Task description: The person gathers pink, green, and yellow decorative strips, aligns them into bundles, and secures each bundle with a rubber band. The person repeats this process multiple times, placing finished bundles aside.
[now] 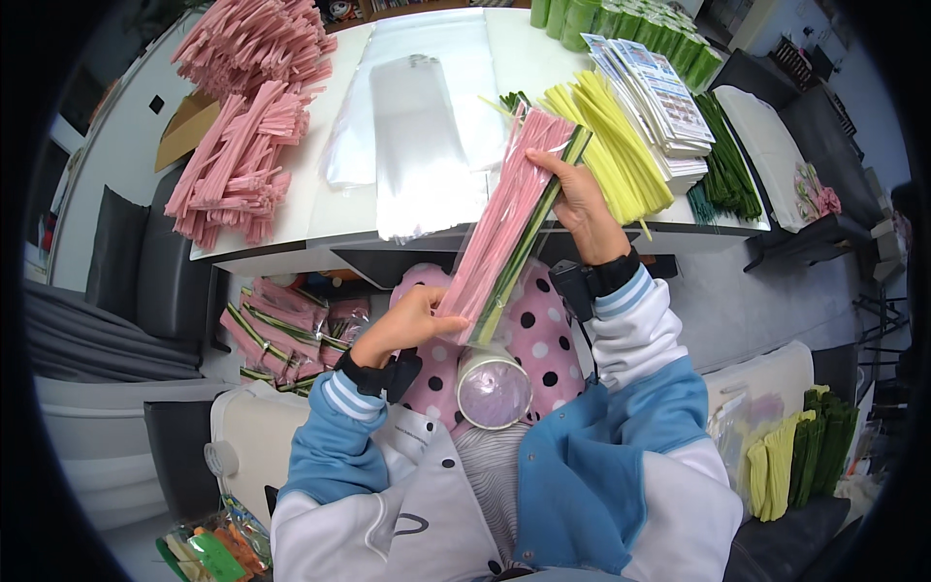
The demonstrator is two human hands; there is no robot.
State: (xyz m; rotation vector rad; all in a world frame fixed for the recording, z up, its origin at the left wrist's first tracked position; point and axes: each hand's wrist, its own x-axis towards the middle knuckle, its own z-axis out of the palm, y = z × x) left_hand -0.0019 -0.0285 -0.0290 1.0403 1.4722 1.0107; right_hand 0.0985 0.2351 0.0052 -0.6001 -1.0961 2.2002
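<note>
Both of my hands hold a clear plastic bag (509, 218) of pipe cleaners, tilted above my lap. Most of those inside are pink, with a strip of dark green and some yellow along the right side. My left hand (412, 318) pinches the bag's lower end. Up near the top, my right hand (579, 199) grips its right edge, thumb across the front. Below it, a round tub-like thing (495, 390) with a pale rim sits between my thighs; its contents are hard to make out.
Pink pipe cleaners (238, 155) are heaped on the white table's left. Clear bags (417, 145) lie mid-table, with yellow pipe cleaners (611, 155), printed sheets (659, 97) and green bundles (727, 160) to the right. Filled bags (281, 330) lie low on the left.
</note>
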